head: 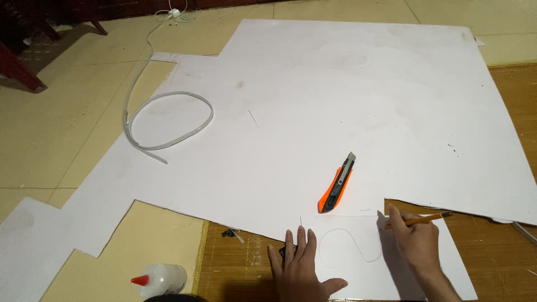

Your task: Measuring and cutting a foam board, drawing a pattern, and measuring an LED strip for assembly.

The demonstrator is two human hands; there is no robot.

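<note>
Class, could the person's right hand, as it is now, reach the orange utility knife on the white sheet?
Probably yes: the utility knife lies uncovered just beyond the right hand, with only flat white sheet between them. But the hand holds a pencil.

You're on the floor of a home: cream tiles (67,112), a woven mat (503,251), dark chair legs (19,70) (wooden, top left), with white sheets (335,112) spread out for craft.

Warm, dim indoor light. White sheet (335,112) evenly lit, no glare. Top-left corner falls into shadow. Soft shadow beneath the right hand (417,243). Focus sharp; slight wide-angle distortion at edges.
</note>
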